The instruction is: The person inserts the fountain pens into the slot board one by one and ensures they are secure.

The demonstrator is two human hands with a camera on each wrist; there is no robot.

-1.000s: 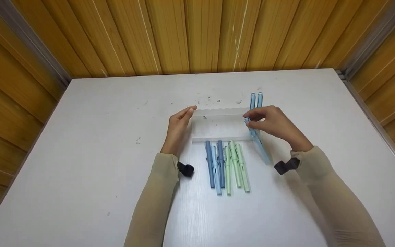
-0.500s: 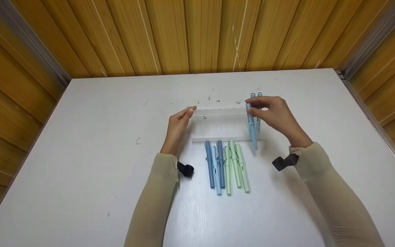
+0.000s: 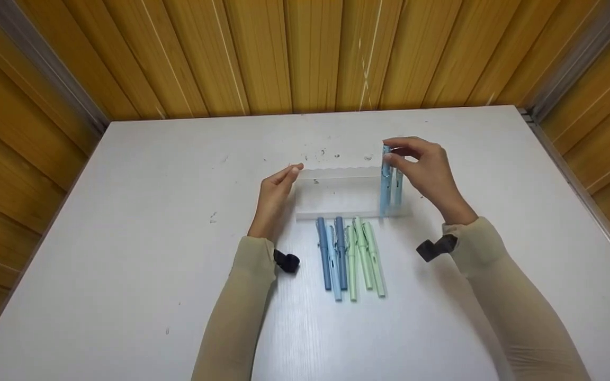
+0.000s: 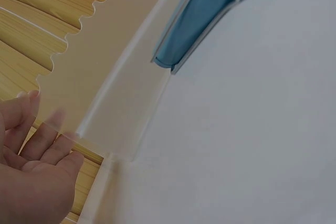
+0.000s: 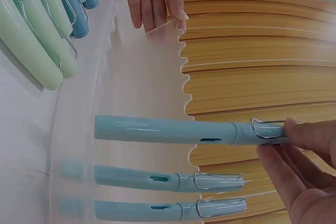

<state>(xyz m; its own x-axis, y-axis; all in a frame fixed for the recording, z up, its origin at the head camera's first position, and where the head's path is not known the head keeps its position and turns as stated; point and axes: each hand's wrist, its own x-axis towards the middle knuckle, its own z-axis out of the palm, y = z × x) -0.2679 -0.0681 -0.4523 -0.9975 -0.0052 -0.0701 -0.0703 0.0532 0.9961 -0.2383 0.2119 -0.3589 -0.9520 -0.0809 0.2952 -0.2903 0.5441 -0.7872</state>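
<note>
My left hand (image 3: 273, 203) pinches the far left corner of a clear acrylic pen stand (image 3: 331, 193) with a scalloped edge. Between the thumb and fingers of my right hand (image 3: 428, 172) is a light blue fountain pen (image 5: 163, 129), held by its clip end. That pen hangs over the right part of the stand, beside two light blue pens (image 5: 136, 177) that lie parallel in it. From the head view I cannot tell whether the held pen touches the stand. The right hand partly hides the two resting pens there.
In front of the stand, on the white table (image 3: 167, 254), lies a row of pens: dark blue pens (image 3: 323, 254), one light blue pen (image 3: 334, 270) and several pale green pens (image 3: 363, 254). Yellow wood-patterned panels (image 3: 310, 58) rise behind the table.
My right hand has moved away from me with the light blue pen, which turned from slanting to nearly in line with the two resting pens. The left hand and stand stayed in place.
</note>
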